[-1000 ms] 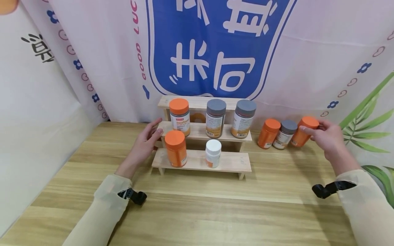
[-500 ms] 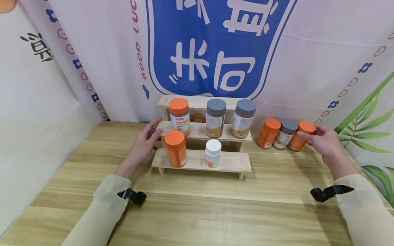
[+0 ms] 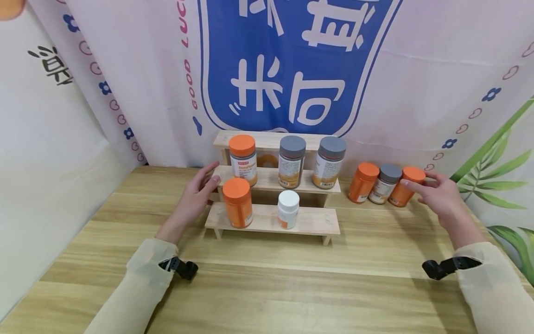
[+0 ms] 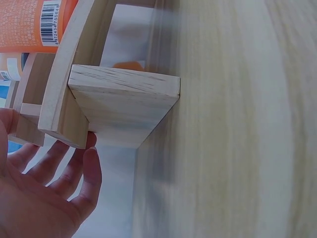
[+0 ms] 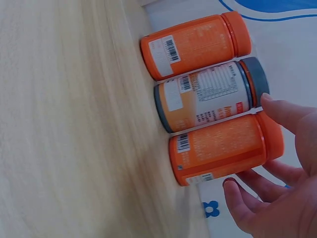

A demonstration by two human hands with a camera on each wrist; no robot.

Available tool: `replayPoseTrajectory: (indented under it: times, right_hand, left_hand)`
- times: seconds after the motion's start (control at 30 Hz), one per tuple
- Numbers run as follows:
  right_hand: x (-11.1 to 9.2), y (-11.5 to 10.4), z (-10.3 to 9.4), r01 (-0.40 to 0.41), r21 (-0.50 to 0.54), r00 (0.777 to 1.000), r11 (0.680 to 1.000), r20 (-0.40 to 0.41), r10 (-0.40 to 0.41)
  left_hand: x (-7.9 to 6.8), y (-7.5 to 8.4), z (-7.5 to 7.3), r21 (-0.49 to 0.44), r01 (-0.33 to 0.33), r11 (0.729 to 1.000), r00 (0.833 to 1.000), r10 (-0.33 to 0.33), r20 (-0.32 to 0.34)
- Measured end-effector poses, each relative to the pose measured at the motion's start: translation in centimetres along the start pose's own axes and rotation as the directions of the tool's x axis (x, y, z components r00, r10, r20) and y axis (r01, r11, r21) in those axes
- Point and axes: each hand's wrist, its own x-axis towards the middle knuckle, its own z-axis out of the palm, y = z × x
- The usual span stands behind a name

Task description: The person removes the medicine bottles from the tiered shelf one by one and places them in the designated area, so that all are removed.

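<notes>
At the left end of a three-step wooden stand (image 3: 308, 218), my left hand (image 3: 196, 190) rests beside the shelf ends. In the left wrist view its loosely bent fingertips (image 4: 90, 171) lie by the lowest plank. On the right my right hand (image 3: 443, 192) holds an upright orange jar (image 3: 403, 194), thumb across the lid and other fingers behind. This jar (image 5: 218, 151) stands on the table beside a grey-lidded jar (image 5: 205, 94), and another orange jar (image 5: 190, 47) is beyond that. The right hand's fingers are partly hidden behind the held jar.
An orange-lidded jar (image 3: 244, 168) and two grey-lidded jars (image 3: 290, 169) occupy the middle step. The lowest step bears an orange jar (image 3: 239, 211) and a small white bottle (image 3: 288, 215). A printed curtain (image 3: 417, 83) hangs behind the wooden table (image 3: 267, 292).
The orange jar in my right hand came down from a tilt and moved left, to upright next to the grey-lidded jar. It then stayed put. My left hand has not moved.
</notes>
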Motion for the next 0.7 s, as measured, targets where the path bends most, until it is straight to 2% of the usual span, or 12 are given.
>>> replayPoseTrajectory:
  times: [0.2,0.4,0.53,0.7]
  right_hand:
    - [-1.0,-1.4,-0.6,0.001,0.003,0.997,1.0,-0.081,-0.001]
    - [-2.3,-3.7,-0.6,0.045,0.062,0.98,0.997,-0.197,-0.032]
    - [-3.2,-5.3,-0.1,0.099,0.092,0.976,0.991,-0.202,-0.079]
    - [-4.0,-7.5,1.1,0.163,0.105,0.975,0.981,-0.168,-0.144]
  left_hand:
    - [-0.1,0.2,0.0,0.0,-0.001,1.0,1.0,0.001,-0.002]
    - [-0.1,0.2,0.0,-0.008,-0.005,1.0,1.0,0.005,0.002]
    - [-0.1,0.2,0.0,-0.007,0.0,1.0,1.0,0.0,0.003]
    - [-0.1,0.2,0.0,-0.007,0.007,1.0,1.0,-0.007,0.003]
